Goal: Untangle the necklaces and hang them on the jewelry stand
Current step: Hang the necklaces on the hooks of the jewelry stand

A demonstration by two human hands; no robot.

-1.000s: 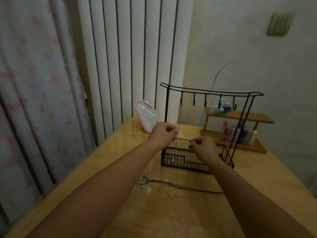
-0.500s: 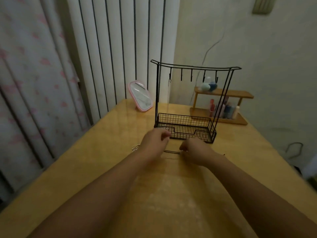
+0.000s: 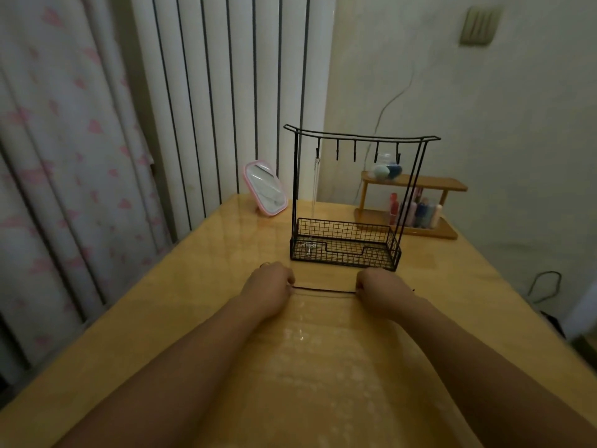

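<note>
A black wire jewelry stand [image 3: 355,137] with a row of hooks and a mesh basket stands on the wooden table [image 3: 200,286]. A thin silver necklace [image 3: 315,189] hangs from its leftmost hook, its cross pendant down in the basket. In front of the stand, my left hand [image 3: 268,286] and my right hand [image 3: 384,289] each pinch one end of a dark cord necklace [image 3: 324,291], stretched straight between them just above the table. Part of the necklace near my left hand is hidden behind it.
A pink-framed mirror [image 3: 266,189] leans at the table's back left. A small wooden shelf [image 3: 410,208] with bottles and sponges stands behind the stand on the right. Striped blinds and a floral curtain fill the left; a cable lies on the floor at right.
My hands came back from the stand's basket to the table, took up the dark cord necklace and drew apart, pulling it straight. The silver necklace now hangs on the stand.
</note>
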